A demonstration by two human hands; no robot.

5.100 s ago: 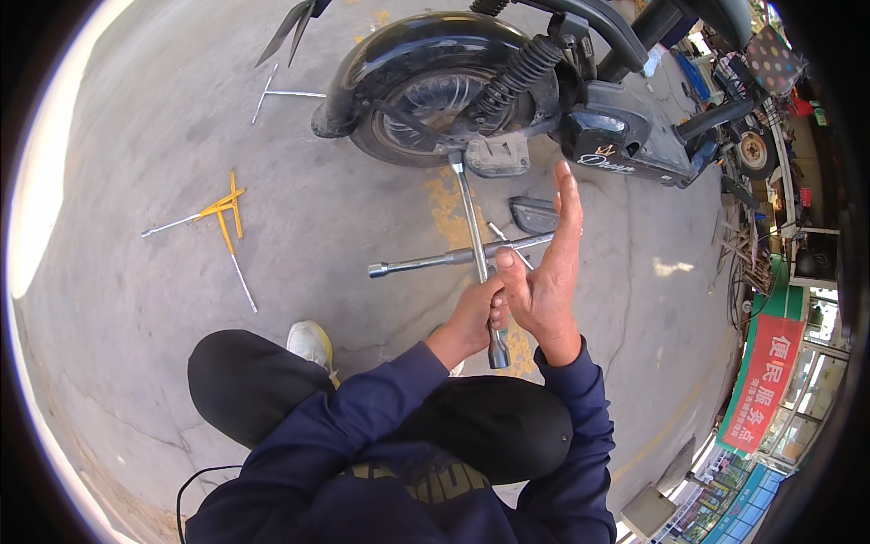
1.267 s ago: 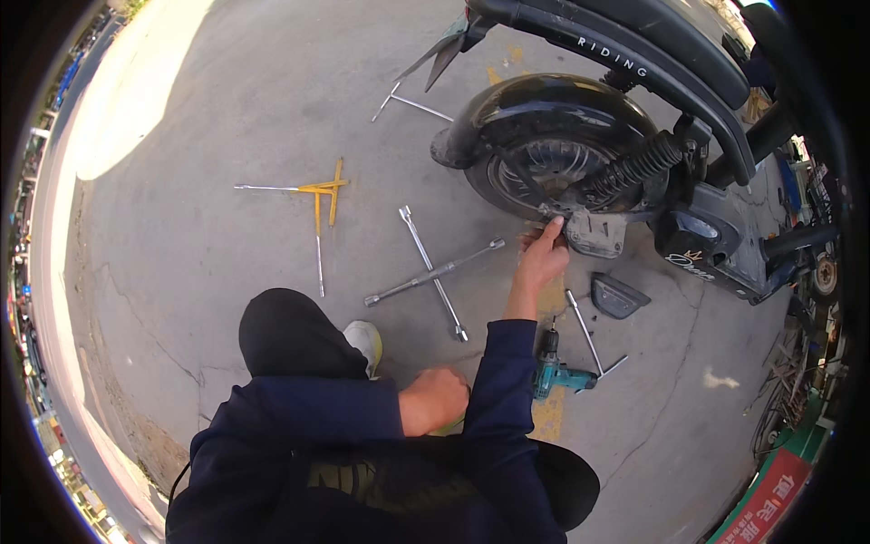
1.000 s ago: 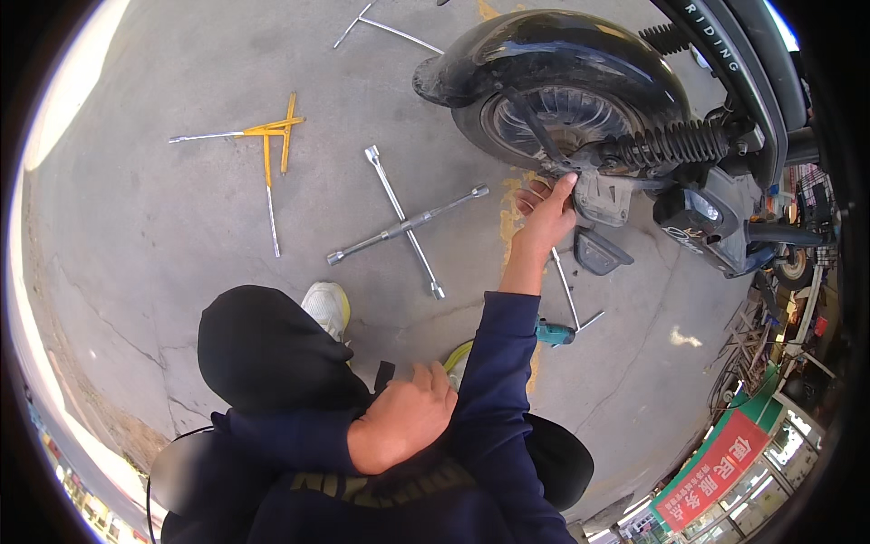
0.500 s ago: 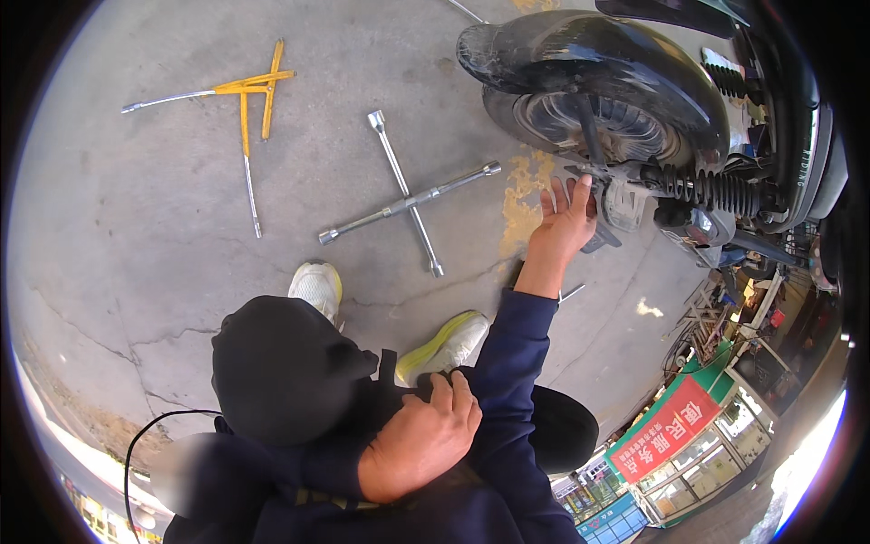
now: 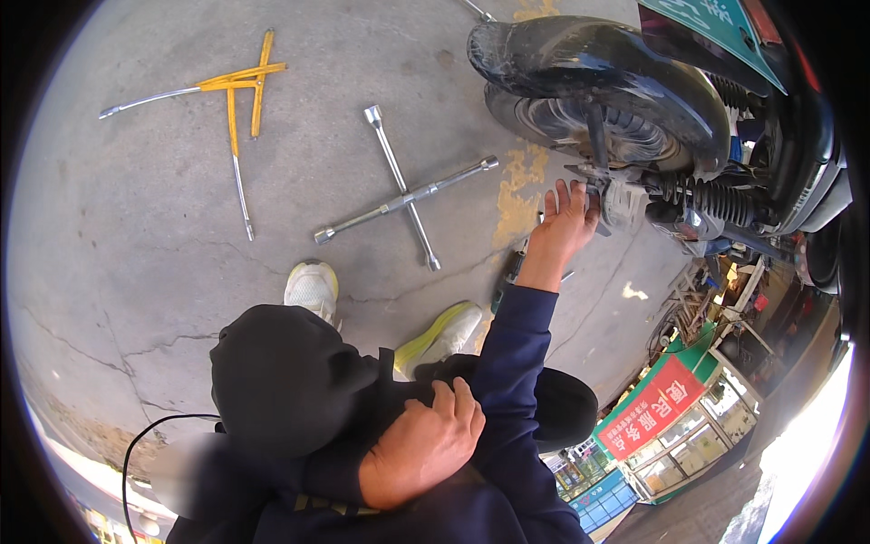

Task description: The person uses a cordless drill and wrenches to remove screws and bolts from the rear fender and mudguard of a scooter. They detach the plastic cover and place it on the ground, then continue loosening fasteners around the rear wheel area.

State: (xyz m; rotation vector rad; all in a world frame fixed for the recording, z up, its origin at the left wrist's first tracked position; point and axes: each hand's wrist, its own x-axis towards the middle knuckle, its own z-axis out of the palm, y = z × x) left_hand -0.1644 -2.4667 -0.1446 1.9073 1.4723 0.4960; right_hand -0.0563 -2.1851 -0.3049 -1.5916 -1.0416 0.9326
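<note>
My right hand (image 5: 564,225) reaches out to the axle area of a motorcycle's rear wheel (image 5: 589,122). Its fingers are bent against a dark metal part by the hub; what lies between them is hidden. Closer in, my left hand (image 5: 424,449) lies across my lap beside my right sleeve, fingers loosely bent, slightly apart and holding nothing. Left of the wheel, a chrome four-way lug wrench (image 5: 408,199) rests on the concrete. Partly behind my right wrist are a dark tool-like object (image 5: 507,279) and a thin metal rod (image 5: 567,276).
A yellow-handled folding tool with metal rods (image 5: 237,83) lies at the far left. The black fender (image 5: 589,54) and coil shock absorber (image 5: 711,199) stand close around the wheel. My white shoes (image 5: 311,292) are on the ground. Piled clutter (image 5: 702,308) and a red-and-green stall sign (image 5: 657,403) are lower right.
My right hand's fingers have drawn closer together at the axle part. The view has shifted slightly, bringing the licence plate and the dark object by my wrist into sight. My left hand stays put.
</note>
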